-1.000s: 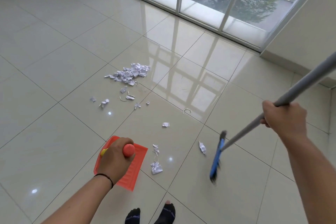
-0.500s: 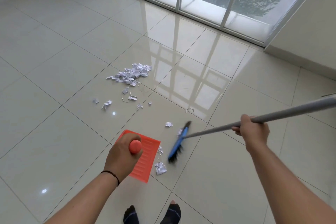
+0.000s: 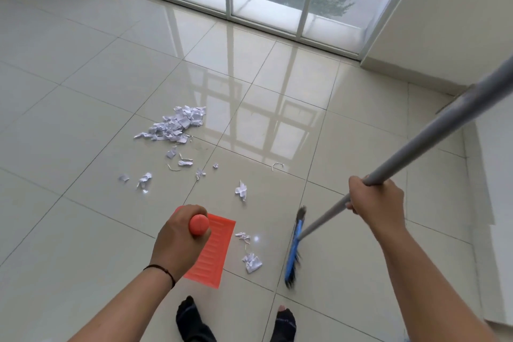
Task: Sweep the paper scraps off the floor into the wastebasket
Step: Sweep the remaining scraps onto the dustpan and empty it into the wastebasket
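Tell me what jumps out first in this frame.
The orange dustpan low in the middle, gripped at its handle by the left hand. Right of it, the blue broom head on the floor, its grey pole held by the right hand. Beyond, a heap of white paper scraps on the glossy tiles.

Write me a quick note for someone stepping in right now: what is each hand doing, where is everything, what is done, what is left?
Left hand grips the orange dustpan handle, pan on the floor.
Right hand grips the broom pole; its head is beside a few scraps lying between it and the pan.
The main scrap pile and loose bits sit farther out.
Done: nothing in the pan yet.
Left: sweep everything in, then empty it; no wastebasket in view.
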{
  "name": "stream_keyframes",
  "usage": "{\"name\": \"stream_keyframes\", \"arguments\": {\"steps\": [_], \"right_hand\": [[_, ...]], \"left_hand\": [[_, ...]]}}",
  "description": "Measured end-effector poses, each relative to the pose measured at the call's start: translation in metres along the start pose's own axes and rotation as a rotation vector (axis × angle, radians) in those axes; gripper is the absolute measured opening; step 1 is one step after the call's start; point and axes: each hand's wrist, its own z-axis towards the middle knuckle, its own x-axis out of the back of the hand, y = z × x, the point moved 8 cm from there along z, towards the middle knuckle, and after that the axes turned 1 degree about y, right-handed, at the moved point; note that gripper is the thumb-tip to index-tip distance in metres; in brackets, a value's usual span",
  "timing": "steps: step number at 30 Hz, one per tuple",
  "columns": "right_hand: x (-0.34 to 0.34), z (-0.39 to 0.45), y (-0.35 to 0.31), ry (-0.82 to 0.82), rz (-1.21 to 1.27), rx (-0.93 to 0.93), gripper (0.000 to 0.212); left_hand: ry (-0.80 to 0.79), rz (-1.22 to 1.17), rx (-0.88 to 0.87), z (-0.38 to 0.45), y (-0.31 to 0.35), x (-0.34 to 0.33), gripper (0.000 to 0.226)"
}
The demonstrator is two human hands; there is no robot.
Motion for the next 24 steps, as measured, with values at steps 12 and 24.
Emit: {"name": "stream_keyframes", "arguments": {"steps": [12, 24], "right_hand": [[-0.098, -0.049, 0.018, 0.244, 0.258, -0.346, 0.020], [-0.162, -0.044, -0.057, 0.087, 0.508, -0.219, 0.007]], "left_hand": [[0.017, -0.002, -0.072, 0.031, -0.058, 0.097, 0.029], [0.080, 0.008, -0.060, 0.059, -0.091, 0.150, 0.031]]}}
